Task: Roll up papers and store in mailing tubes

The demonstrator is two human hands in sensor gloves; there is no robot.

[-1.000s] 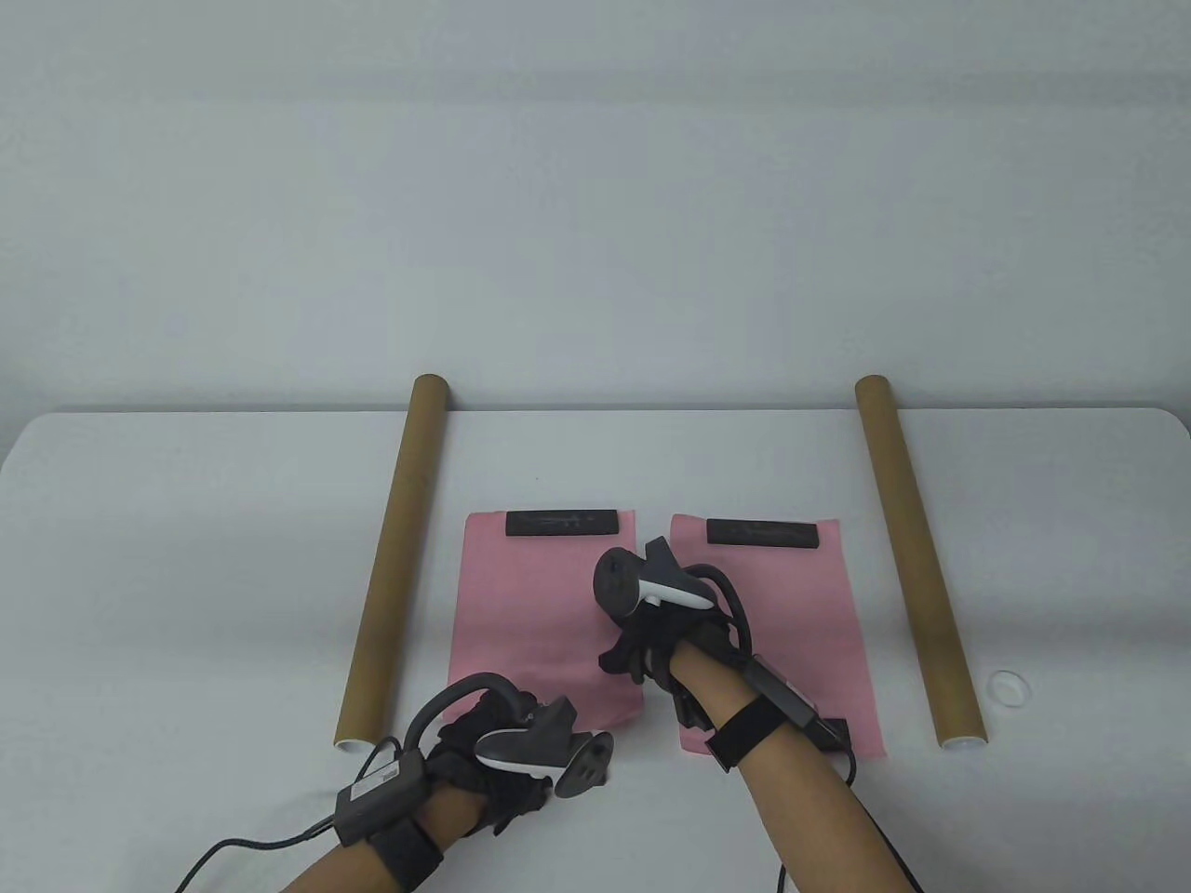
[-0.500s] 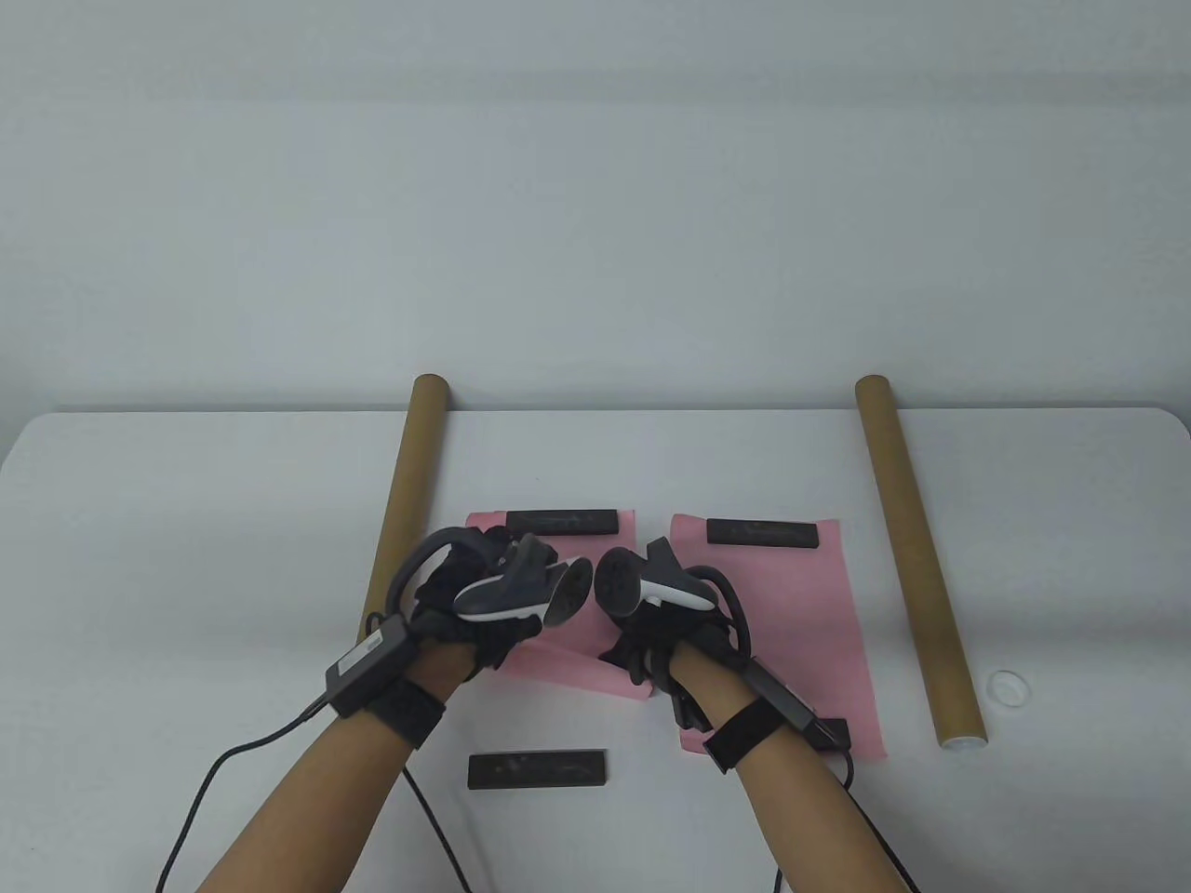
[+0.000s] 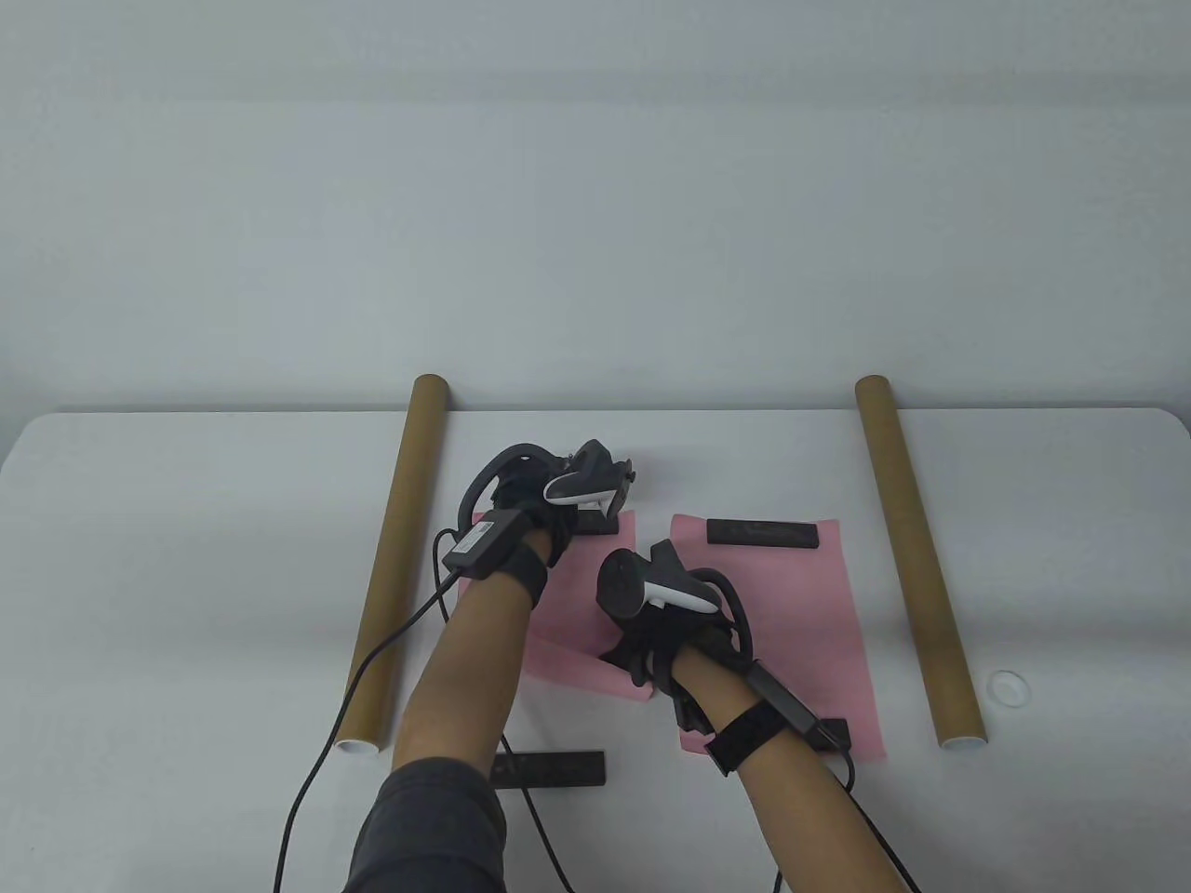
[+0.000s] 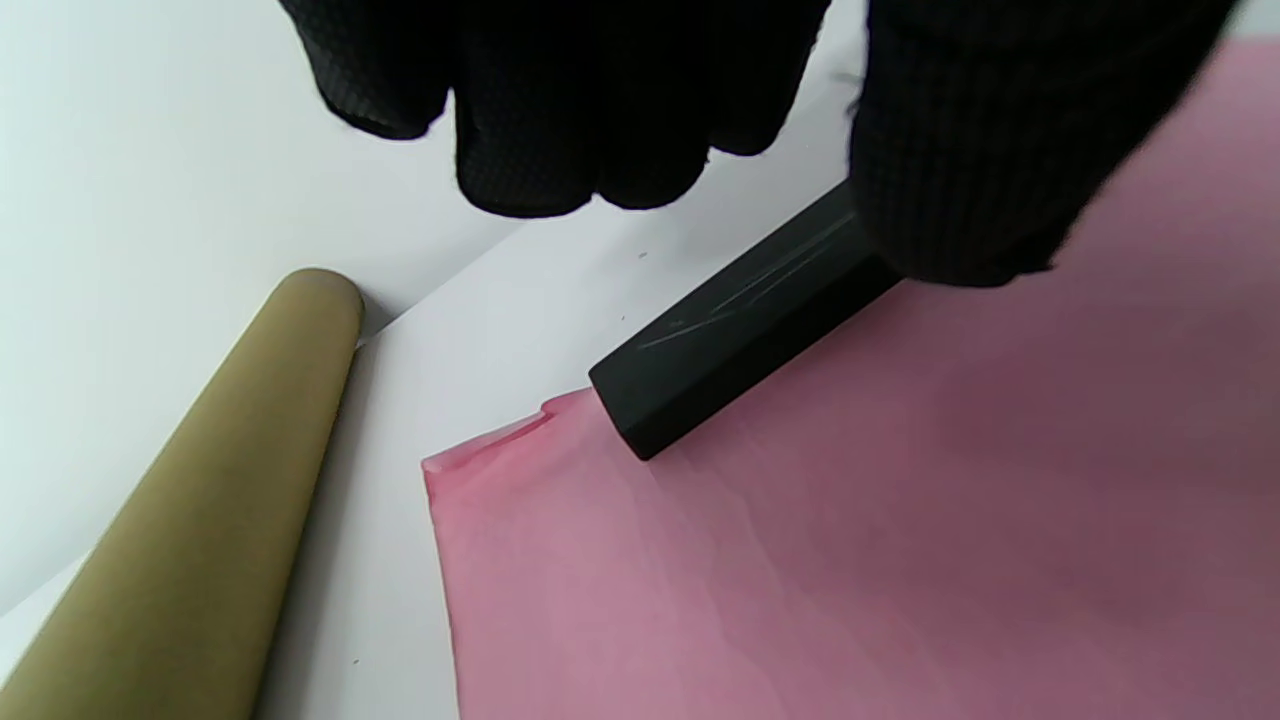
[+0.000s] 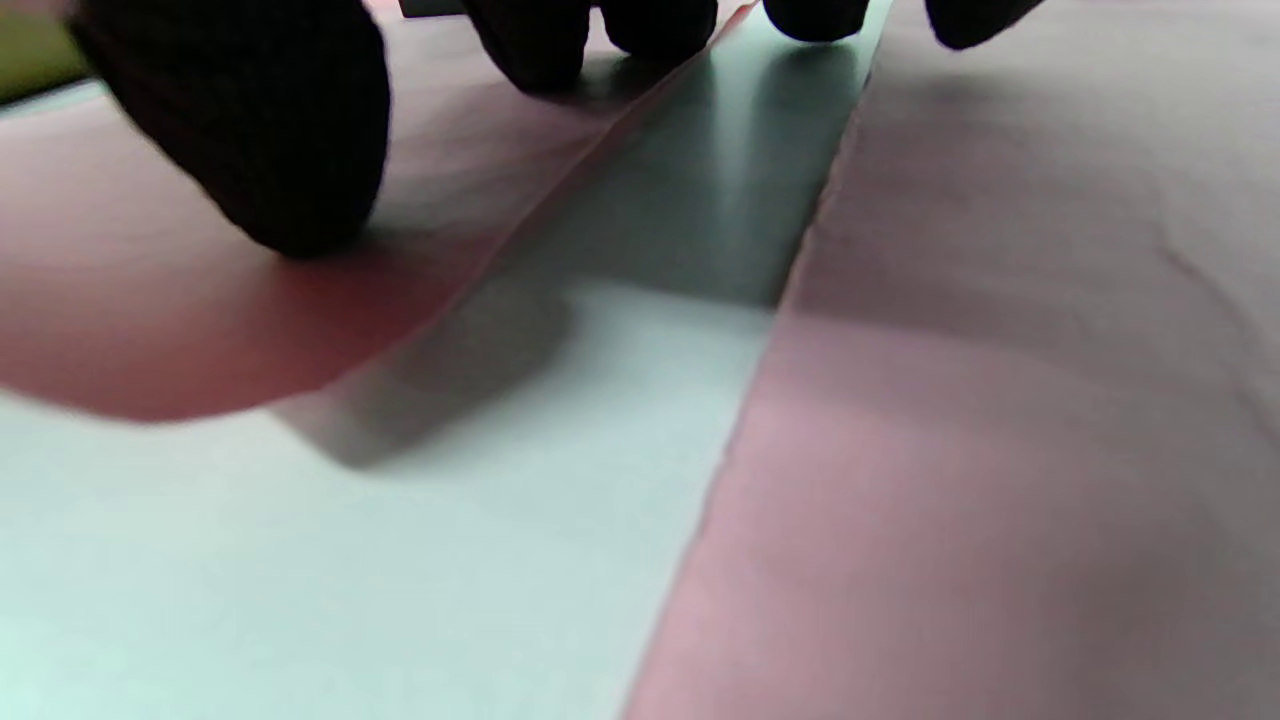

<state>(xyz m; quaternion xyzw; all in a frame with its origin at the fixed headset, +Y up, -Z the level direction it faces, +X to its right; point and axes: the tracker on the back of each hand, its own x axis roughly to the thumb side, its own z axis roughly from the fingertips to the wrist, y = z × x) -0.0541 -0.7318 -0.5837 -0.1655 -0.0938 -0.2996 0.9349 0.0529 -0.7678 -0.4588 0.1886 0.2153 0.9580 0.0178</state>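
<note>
Table view overlooks; wrist views sit close, sharing pink paper (image 4: 850, 520).

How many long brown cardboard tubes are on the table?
2. One long brown cardboard tube lies left of the pink papers; the other long brown cardboard tube lies right of them. None seems hidden.

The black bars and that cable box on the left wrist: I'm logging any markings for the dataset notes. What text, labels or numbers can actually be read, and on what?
No legible text in any view.
Black bar at the left hand: faint pale scratch-like marks, not readable.
Black bar on the right pink paper: faint marks, too small.
Cable box label: pale patch, too blurred to read.
</note>
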